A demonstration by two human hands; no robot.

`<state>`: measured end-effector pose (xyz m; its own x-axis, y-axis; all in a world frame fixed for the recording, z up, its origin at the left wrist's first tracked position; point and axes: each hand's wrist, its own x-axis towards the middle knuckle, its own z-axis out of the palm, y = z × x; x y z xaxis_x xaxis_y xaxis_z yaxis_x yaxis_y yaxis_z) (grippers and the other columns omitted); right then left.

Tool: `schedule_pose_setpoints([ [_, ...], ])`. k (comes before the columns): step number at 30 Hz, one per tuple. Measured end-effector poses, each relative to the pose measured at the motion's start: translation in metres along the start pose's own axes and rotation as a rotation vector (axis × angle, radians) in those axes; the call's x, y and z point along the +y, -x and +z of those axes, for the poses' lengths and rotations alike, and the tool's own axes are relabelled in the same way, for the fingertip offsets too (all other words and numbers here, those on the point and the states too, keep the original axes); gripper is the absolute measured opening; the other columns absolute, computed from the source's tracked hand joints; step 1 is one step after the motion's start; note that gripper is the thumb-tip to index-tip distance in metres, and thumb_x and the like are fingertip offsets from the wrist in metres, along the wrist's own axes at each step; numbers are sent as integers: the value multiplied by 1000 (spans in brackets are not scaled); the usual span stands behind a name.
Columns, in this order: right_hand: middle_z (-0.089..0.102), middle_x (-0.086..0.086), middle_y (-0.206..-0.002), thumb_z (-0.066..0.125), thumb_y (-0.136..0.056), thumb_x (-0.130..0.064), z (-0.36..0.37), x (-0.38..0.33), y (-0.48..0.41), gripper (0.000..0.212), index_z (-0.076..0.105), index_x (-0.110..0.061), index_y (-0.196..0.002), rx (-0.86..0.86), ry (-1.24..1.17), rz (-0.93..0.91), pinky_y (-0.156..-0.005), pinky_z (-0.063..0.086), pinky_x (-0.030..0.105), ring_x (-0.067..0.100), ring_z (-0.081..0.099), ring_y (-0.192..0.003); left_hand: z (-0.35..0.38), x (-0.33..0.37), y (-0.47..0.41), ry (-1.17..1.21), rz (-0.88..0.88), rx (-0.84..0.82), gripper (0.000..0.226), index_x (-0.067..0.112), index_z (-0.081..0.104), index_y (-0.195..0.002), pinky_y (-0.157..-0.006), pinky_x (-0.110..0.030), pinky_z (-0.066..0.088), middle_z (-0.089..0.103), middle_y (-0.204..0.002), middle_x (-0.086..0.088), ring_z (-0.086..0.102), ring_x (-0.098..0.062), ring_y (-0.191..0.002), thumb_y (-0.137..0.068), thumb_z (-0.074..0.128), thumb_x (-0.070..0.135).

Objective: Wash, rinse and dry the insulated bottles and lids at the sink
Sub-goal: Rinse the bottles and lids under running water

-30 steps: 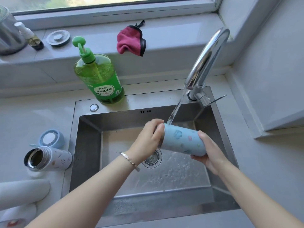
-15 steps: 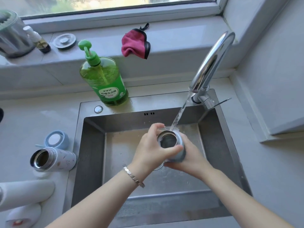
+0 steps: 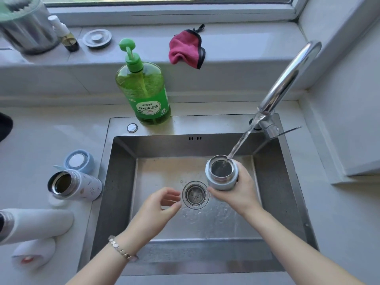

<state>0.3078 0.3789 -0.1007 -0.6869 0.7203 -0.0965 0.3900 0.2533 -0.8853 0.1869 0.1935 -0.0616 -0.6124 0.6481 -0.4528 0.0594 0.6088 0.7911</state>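
My right hand grips the light blue insulated bottle upright over the steel sink, mouth up. Water from the chrome faucet streams into its open mouth. To the left of the drain my left hand hovers with loosely curled fingers, holding nothing. On the left counter a white patterned bottle lies on its side, mouth toward me, beside a blue lid. Another white bottle lies at the lower left with a white lid in front of it.
A green dish soap pump bottle stands on the sink's back rim. On the window ledge lie a pink cloth, a round metal sink stopper, a small spray bottle and a metal container.
The bottle went from lying sideways under the stream to upright with its mouth under the water. My left hand let go of it and dropped back to the left of the drain.
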Motion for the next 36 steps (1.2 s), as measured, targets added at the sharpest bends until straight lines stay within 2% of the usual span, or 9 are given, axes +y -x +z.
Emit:
schedule_pose_setpoints([
  [4,61,-11,-108,88,-49,-27,2,-1,2,70,53,-35,-109,-1,48,45,-88,44,24,9,56,-103,-8,-15,4,-14,-52,19,18,32,60,-88,-71,-10,45,69,-88,8,63,2,-84,-86,64,14],
  [9,59,-13,-108,85,-50,-31,0,-7,6,68,51,-39,-107,32,99,115,-84,44,25,7,55,-99,-11,-27,8,-15,-99,30,18,31,62,-87,-80,-20,48,70,-88,4,65,-4,-86,-87,63,13],
  [12,54,-14,-106,81,-51,-31,-10,-12,10,66,47,-47,-106,-107,252,142,-80,43,27,9,54,-96,-12,-30,11,-5,-107,37,17,29,63,-87,-83,-23,49,71,-88,2,66,-7,-87,-87,63,12],
  [14,55,-11,-105,78,-52,-34,-23,-12,7,65,48,-40,-110,-192,460,168,-76,41,28,16,55,-99,-12,-31,13,2,-113,39,17,29,63,-87,-85,-25,49,71,-88,1,66,-8,-87,-87,63,12],
  [18,54,-2,-115,76,-59,-42,-49,-12,-3,72,40,-27,-120,-536,1179,282,-85,38,36,25,51,-108,-9,-33,18,-29,-106,15,15,28,62,-87,-85,-25,48,70,-89,4,65,-7,-88,-87,62,13],
  [20,53,1,-118,76,-63,-38,-54,-15,-3,74,33,-20,-121,-613,1343,290,-88,38,39,27,49,-110,-5,-32,21,-36,-103,-3,14,28,61,-88,-82,-20,47,69,-90,6,64,-6,-89,-88,61,14],
  [24,52,5,-120,75,-67,-32,-53,-25,-5,78,27,-14,-125,-611,1493,184,-92,40,42,30,49,-110,2,-30,26,-37,-93,-29,17,29,59,-84,-70,-7,42,68,-89,6,63,-4,-86,-89,60,13],
  [29,52,4,-118,73,-68,-35,-61,-28,-1,69,33,-21,-123,-578,1601,16,-86,34,37,29,48,-107,7,-30,29,-46,-85,-39,12,28,59,-88,-68,-5,41,66,-91,8,60,0,-86,-90,59,15],
  [36,50,3,-124,73,-69,-44,-95,-15,5,70,37,-22,-126,-640,1775,79,-86,32,33,25,47,-115,11,-24,26,-76,-66,-54,8,20,61,-96,-65,-1,41,66,-94,6,58,0,-86,-91,58,16],
])
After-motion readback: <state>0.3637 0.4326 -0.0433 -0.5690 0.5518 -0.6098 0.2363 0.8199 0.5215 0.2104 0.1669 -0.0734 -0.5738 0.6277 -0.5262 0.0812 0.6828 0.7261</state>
